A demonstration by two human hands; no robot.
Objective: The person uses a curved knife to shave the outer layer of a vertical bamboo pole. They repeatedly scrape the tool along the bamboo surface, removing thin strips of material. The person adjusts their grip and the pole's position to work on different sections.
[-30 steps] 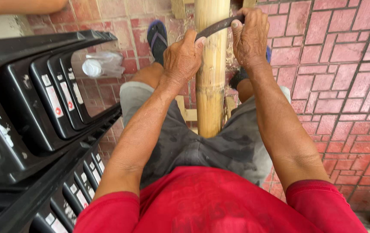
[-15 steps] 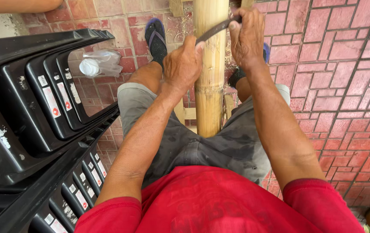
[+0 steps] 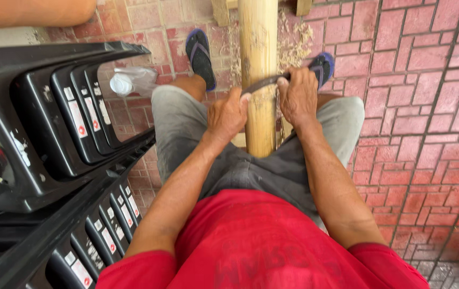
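Note:
A thick pale bamboo pole [image 3: 260, 59] runs away from me between my knees. A dark curved blade [image 3: 262, 83] lies across it. My left hand [image 3: 229, 114] grips the blade's left end and my right hand [image 3: 297, 97] grips its right end, both pressed against the pole. Pale shavings [image 3: 294, 45] lie on the bricks beside the pole. My feet in blue sandals [image 3: 200, 56] rest on either side.
Stacked black plastic chairs [image 3: 53, 134] fill the left side, close to my left arm. A clear plastic bottle in a bag [image 3: 131, 82] lies on the red brick paving [image 3: 427, 107]. Wooden blocks [image 3: 221, 10] sit at the pole's far end.
Both hands have drawn the blade along the pole toward me, from the far end to about mid-pole. My view has shifted, showing more of the paving and both feet.

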